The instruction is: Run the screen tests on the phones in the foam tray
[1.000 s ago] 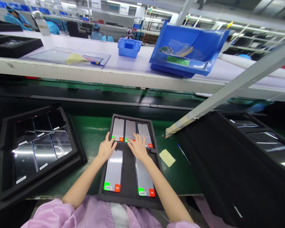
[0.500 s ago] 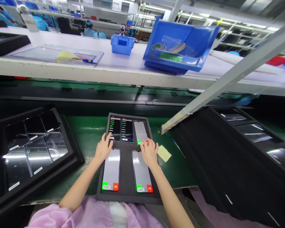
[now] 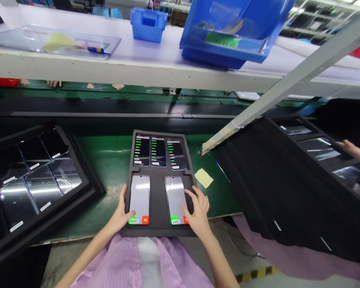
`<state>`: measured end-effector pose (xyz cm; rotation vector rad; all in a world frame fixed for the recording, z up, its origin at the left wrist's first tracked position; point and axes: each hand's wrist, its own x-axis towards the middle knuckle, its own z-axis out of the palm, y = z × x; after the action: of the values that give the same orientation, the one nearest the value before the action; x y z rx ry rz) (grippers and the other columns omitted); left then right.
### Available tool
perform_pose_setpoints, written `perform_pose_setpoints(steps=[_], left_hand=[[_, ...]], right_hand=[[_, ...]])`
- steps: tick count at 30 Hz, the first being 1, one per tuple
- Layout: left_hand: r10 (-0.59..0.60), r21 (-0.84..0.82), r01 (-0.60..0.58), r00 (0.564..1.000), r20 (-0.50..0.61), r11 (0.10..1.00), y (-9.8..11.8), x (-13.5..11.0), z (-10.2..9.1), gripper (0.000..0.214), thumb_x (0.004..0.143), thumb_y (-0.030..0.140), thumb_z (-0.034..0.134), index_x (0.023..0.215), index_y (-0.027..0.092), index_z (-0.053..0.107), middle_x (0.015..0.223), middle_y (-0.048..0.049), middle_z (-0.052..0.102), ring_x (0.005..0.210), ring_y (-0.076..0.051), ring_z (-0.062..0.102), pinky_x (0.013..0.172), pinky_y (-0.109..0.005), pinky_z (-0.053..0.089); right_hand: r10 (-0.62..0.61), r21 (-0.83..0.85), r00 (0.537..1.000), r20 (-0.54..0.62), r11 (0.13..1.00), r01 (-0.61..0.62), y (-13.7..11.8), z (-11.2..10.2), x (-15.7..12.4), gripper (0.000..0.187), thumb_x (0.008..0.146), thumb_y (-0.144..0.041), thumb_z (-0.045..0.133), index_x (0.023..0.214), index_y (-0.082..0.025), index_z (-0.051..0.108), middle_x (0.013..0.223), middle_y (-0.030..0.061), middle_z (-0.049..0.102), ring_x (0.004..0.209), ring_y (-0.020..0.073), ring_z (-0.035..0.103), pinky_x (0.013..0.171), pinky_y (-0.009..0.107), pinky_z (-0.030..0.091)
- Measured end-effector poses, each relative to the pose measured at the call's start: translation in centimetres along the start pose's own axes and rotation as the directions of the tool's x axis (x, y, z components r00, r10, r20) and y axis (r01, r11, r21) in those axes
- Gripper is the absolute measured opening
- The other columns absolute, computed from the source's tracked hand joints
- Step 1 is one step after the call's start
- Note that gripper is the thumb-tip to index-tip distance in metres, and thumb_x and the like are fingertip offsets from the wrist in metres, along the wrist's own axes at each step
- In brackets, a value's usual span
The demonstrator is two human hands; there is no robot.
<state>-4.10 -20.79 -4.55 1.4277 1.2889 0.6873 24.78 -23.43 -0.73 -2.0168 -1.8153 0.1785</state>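
In front of me a black foam tray (image 3: 157, 200) holds several smartphones. Three in the back row, such as the back right phone (image 3: 177, 154), show dark screens with green and white text. The front left phone (image 3: 140, 196) and the front right phone (image 3: 174, 198) have pale grey screens with green and red buttons at the bottom. My left hand (image 3: 120, 214) is at the tray's left edge, thumb stretched onto the front left phone's green button. My right hand (image 3: 200, 212) hovers at the front right phone's lower right side, fingers apart, partly covering its red button.
Left lies another black tray (image 3: 87, 176) filled with phones. A black-covered stack (image 3: 258, 180) with phones stands right, a person's hand (image 3: 352, 150) beside it. A yellow paper (image 3: 204, 178), a pen (image 3: 222, 171) and a slanted post (image 3: 246, 116) are near. Blue bins (image 3: 148, 26) sit on the shelf.
Both hands have moved toward me, from the back row to the front phones. The back right phone's screen has gone from grey with buttons to dark with text. My view has tilted down.
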Motion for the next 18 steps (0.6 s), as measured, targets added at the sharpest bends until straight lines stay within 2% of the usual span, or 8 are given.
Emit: perform_pose_setpoints(steps=[4,10,12,15,18], left_hand=[[-0.003,-0.024,0.004,0.997,0.074,1.000,0.7,-1.4,-0.2,0.098,0.069,0.019,0.055,0.142,0.023,-0.010,0.153,-0.0095,0.000,0.139,-0.027,0.005,0.113,-0.046,0.008],[-0.015,-0.026,0.017,0.996,0.084,1.000,1.3,-1.5,-0.4,0.095,0.070,0.022,0.055,0.141,0.021,-0.009,0.153,-0.0104,0.002,0.139,-0.027,0.006,0.113,-0.045,0.008],[-0.016,-0.027,0.018,0.997,0.074,0.999,1.0,-1.5,-0.4,0.091,0.074,0.028,0.054,0.142,0.022,-0.006,0.152,-0.0108,0.004,0.138,-0.027,0.010,0.112,-0.045,0.012],[-0.030,-0.033,0.031,0.999,0.023,0.999,0.8,-1.0,-0.4,0.081,0.080,0.034,0.047,0.142,0.022,-0.004,0.151,-0.0135,0.008,0.135,-0.028,0.024,0.109,-0.047,0.023],[0.040,0.099,-0.030,0.994,-0.101,0.995,1.4,0.2,-0.8,0.070,0.084,0.037,0.044,0.142,0.022,0.008,0.149,-0.0146,0.011,0.135,-0.029,0.024,0.108,-0.049,0.023]], right_hand=[[0.009,0.002,0.998,0.066,1.000,-0.009,-0.7,-0.3,-3.2,0.044,0.079,-0.037,0.042,0.122,-0.027,0.039,0.136,0.0092,0.034,0.128,0.0296,0.029,0.105,0.056,0.017],[0.030,-0.065,0.988,0.153,0.998,-0.021,-1.0,-0.1,-3.9,0.053,0.077,-0.039,0.049,0.126,-0.028,0.035,0.140,0.0099,0.029,0.131,0.0328,0.024,0.105,0.057,0.014],[0.029,-0.043,0.993,0.118,0.999,-0.024,-0.8,0.0,-4.0,0.055,0.077,-0.041,0.048,0.128,-0.027,0.033,0.139,0.0106,0.030,0.130,0.0324,0.025,0.105,0.057,0.015],[0.020,-0.006,1.000,0.021,1.000,-0.020,-0.3,0.1,-4.1,0.054,0.079,-0.045,0.047,0.128,-0.026,0.032,0.136,0.0112,0.034,0.128,0.0311,0.028,0.103,0.058,0.018],[-0.018,-0.015,0.998,-0.052,1.000,0.017,0.4,0.4,-3.2,0.047,0.081,-0.045,0.045,0.124,-0.026,0.039,0.132,0.0107,0.038,0.125,0.0301,0.032,0.101,0.059,0.020]])
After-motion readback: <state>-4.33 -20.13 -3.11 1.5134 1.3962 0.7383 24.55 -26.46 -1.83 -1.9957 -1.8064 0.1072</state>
